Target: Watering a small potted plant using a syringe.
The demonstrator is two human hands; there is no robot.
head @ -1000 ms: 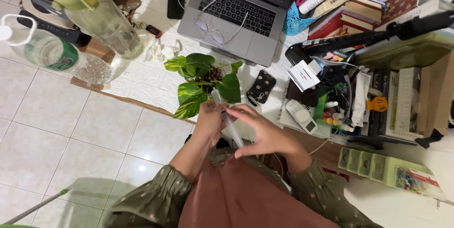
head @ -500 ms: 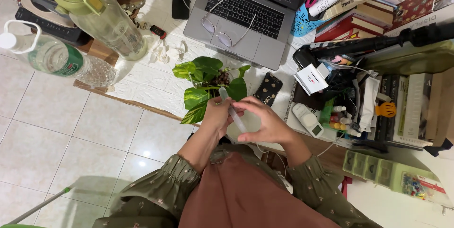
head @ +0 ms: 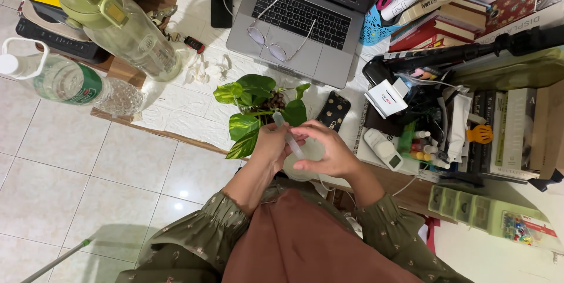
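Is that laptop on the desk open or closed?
Open: the laptop shows its keyboard, its screen is lit, and eyeglasses rest on it.

A cluttered desk holds an open laptop (head: 305, 19) with eyeglasses (head: 276, 39) resting on it, two water bottles (head: 117, 22) and stacked books (head: 446, 24).

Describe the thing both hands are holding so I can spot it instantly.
Start at the open laptop, then drop to the small leafy plant in front of it. Just below, the left hand and right hand grip a slim translucent tube, angled toward the plant. It is the only clear, pen-like thing there.
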